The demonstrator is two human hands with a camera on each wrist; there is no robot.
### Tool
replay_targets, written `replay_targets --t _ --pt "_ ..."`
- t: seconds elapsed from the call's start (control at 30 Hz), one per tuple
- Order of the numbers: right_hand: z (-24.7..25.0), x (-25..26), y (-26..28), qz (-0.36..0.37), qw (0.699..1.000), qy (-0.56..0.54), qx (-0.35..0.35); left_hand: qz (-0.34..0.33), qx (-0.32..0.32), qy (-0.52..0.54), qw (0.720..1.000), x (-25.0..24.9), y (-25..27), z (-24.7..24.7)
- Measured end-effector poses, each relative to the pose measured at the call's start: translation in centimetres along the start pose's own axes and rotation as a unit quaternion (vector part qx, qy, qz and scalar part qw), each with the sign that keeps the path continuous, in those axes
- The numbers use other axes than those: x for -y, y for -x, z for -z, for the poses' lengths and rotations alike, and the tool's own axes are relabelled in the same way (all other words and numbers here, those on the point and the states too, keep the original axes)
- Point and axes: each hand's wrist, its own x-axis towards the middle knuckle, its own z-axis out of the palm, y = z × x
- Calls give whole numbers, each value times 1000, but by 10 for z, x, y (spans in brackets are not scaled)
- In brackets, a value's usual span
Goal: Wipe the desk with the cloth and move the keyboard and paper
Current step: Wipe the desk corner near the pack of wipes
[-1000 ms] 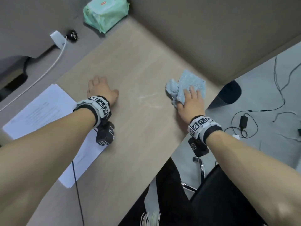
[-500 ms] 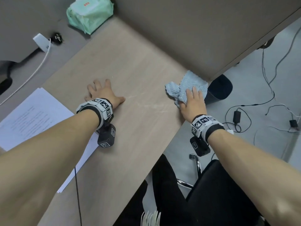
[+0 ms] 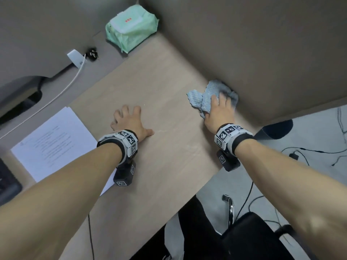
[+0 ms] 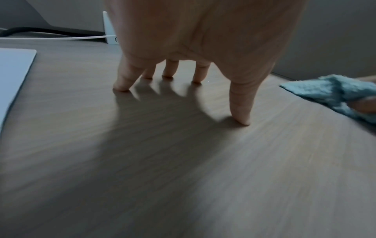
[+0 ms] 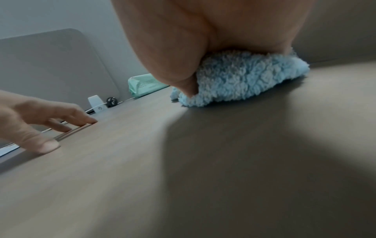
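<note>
With right hand [image 3: 218,111], pressing fingers flat onto crumpled blue cloth [image 3: 201,101], right of centre, against grey partition [image 3: 262,53]; long axis left-right. With left hand [image 3: 129,121], resting spread fingertips on wooden desk [image 3: 150,81]. Upper centre, wipes pack [image 3: 129,27].

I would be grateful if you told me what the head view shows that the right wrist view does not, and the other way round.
Only the head view shows the back of the right hand, the marker wristbands, the black chair and the floor cables. Only the right wrist view shows the thumb pushed into the blue cloth from the side, and the cloth's fluffy lower edge meeting the desk. Both show the cloth, the left hand propped on its fingertips, the green wipes pack and the white charger.
</note>
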Motion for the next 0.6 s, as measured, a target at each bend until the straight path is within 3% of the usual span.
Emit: replay_targets --t 0.2,0.47,0.6 --pt "18 64 -72 120 993 -3 9 0 10 -20 1000 -1 3 -1" --pt "30 127 -122 183 982 24 26 12 34 -29 999 -3 3 1" --pt "34 132 -132 207 977 27 53 36 11 8 999 -5 -11 16"
